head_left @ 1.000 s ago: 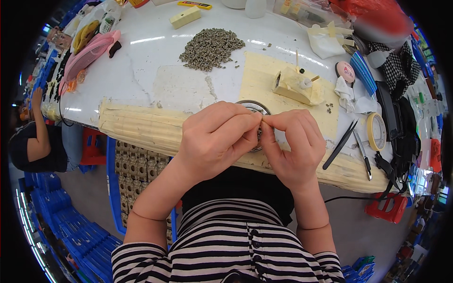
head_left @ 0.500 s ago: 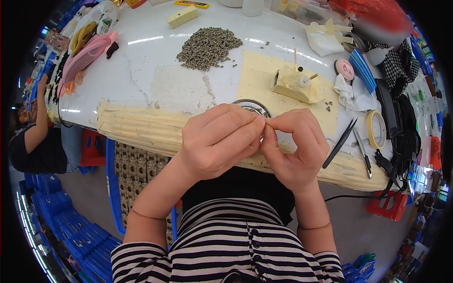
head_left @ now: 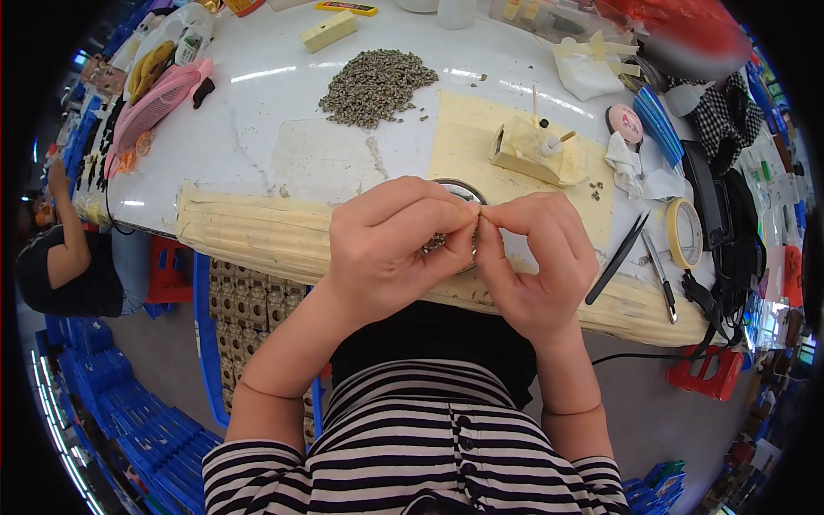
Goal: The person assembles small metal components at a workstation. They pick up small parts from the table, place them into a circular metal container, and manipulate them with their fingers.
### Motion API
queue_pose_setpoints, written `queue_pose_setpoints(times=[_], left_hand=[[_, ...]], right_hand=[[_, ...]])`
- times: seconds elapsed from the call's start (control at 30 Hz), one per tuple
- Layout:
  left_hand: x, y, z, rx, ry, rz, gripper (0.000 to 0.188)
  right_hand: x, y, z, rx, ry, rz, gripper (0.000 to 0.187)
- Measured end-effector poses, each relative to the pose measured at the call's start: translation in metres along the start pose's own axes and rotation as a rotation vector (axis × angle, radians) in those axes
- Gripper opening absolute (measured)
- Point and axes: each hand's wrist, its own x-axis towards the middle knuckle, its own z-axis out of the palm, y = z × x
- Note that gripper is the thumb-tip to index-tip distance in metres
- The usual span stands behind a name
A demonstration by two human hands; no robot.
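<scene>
My left hand (head_left: pixel 382 249) and my right hand (head_left: pixel 545 257) meet fingertip to fingertip, each closed in a pinch. Whatever lies between the tips is too small or too hidden to name. Just beneath them is a round shiny metal dish (head_left: pixel 466 188), mostly covered by my fingers. Some small metal pieces (head_left: pixel 434 245) show in it through the gap under my left fingers. Farther off on the white table lies a heap of small grey-brown metal parts (head_left: pixel 378 86). A cream-coloured block wrapped in tape (head_left: pixel 528 156), with thin sticks on it, stands beyond my right hand.
Black tweezers (head_left: pixel 618 257), a pen-like tool (head_left: pixel 659 266) and a tape roll (head_left: pixel 684 233) lie at the right. A padded strip (head_left: pixel 257 227) lines the table's front edge. Below it sits a blue tray (head_left: pixel 206 335) of metal parts. Another person (head_left: pixel 73 257) is at the far left.
My left fingers have shifted and opened a gap beneath them, so small pieces in the dish now show. Both hands stay pinched together. The person at the left has moved an arm.
</scene>
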Motion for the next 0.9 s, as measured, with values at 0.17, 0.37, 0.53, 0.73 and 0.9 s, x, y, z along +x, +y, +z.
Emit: queue_pose_setpoints(times=[0.17, 0.37, 0.53, 0.73, 0.9], left_hand=[[0.004, 0.006, -0.007, -0.038, -0.056, -0.12, 0.016], [0.003, -0.003, -0.004, 0.145, -0.017, 0.187, 0.022], [0.002, -0.005, -0.001, 0.148, 0.018, 0.223, 0.024], [0.003, -0.006, -0.009, 0.079, -0.098, 0.06, 0.023], [0.007, -0.005, -0.012, 0.25, -0.137, 0.281, 0.025]], right_hand=[[0.0, 0.001, 0.002, -0.023, 0.016, -0.032, 0.02], [-0.001, -0.002, 0.002, 0.024, 0.011, 0.024, 0.019], [0.0, -0.003, 0.001, 0.052, 0.005, 0.06, 0.017], [-0.001, 0.0, 0.002, -0.006, -0.019, 0.039, 0.015], [-0.001, -0.003, 0.002, 0.037, -0.031, 0.116, 0.014]])
